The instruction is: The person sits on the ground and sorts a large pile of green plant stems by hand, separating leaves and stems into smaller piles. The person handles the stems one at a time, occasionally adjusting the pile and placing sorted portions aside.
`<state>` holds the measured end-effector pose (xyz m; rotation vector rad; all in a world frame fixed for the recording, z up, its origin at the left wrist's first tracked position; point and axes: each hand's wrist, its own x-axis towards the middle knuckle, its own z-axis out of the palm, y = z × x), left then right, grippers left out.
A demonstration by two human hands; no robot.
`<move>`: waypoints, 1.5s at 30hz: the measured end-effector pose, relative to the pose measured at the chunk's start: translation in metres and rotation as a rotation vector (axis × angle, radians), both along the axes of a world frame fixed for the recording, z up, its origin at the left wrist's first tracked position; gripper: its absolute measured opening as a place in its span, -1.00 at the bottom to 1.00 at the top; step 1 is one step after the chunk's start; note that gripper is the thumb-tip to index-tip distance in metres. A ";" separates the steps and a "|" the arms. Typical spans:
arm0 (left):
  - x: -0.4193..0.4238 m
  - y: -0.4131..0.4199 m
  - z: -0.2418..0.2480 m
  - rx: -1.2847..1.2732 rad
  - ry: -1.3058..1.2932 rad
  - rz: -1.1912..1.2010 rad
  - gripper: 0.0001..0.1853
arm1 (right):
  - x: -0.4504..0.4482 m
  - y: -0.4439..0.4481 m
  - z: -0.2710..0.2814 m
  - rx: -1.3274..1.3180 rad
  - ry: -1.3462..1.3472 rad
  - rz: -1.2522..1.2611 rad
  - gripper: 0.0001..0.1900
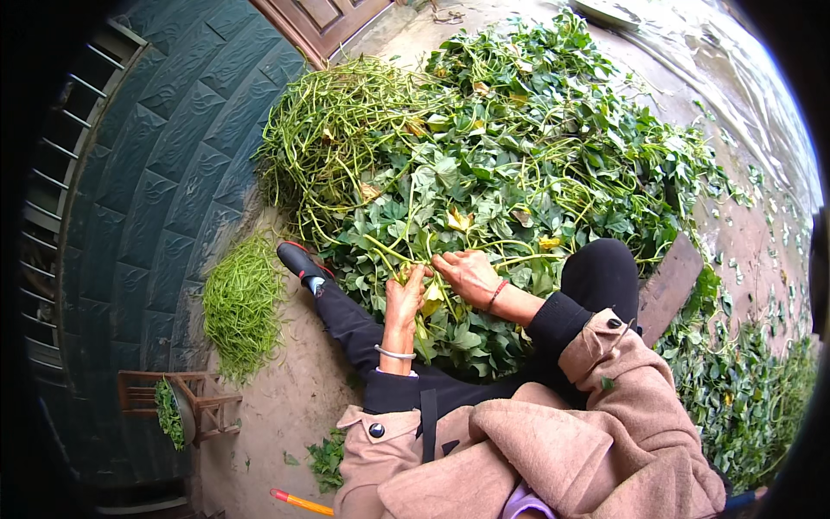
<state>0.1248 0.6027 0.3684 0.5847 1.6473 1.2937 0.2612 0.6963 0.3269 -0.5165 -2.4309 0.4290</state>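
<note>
Both my hands work over a large heap of leafy green vines point(512, 162) that lies between my legs. My left hand point(406, 295), with a silver bangle at its wrist, pinches a green vine stem point(387, 249). Just right of it, my right hand point(467, 277), wearing a red bracelet, has its fingers closed on part of the same bunch of stems. Fingertips of the two hands almost meet, and the exact grip between them is partly hidden. Below them hangs a yellowed leaf point(432, 298).
A tangle of bare stems point(324, 130) lies at the heap's left. Cut green stems point(243, 305) form a pile beside the tiled wall point(149, 175). A wooden chair point(211, 405) bears a bowl of leaves point(170, 412). More vines point(733, 389) and a flat board point(671, 285) are on my right.
</note>
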 end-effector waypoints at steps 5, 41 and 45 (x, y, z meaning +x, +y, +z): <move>0.007 -0.003 0.021 0.279 -0.439 -0.197 -0.75 | 0.009 0.032 -0.021 -0.110 -0.119 -0.235 -0.93; -0.061 0.010 0.034 -0.097 0.678 -0.591 -0.70 | 0.035 0.081 0.048 -0.090 0.087 0.105 -0.89; -0.069 0.011 0.043 -0.139 0.678 -0.674 -0.76 | 0.034 0.080 0.052 -0.160 0.088 0.174 -0.86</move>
